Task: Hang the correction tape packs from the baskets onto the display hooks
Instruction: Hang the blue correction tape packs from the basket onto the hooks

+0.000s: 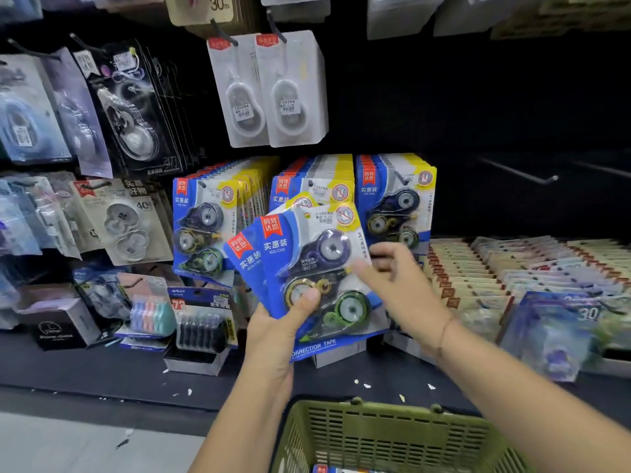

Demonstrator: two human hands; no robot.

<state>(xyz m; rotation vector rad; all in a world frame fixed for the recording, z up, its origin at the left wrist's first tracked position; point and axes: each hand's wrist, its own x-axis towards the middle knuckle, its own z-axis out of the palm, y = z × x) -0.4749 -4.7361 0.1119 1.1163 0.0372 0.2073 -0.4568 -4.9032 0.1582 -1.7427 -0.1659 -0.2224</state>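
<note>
Front pack (309,249) reads "CORRECTION TAPE"; top card (205,8) reads "30m".

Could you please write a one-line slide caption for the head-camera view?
Left hand holds fanned blue correction tape packs, right hand at their edge, above a green basket.

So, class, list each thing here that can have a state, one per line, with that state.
fanned blue packs, held, not yet hung
left hand, grips the fanned blue packs
right hand, at the fan's right edge, grip unclear
basket, holds a leftover pack
right hook, bare
hung blue packs, filling three hooks
</note>
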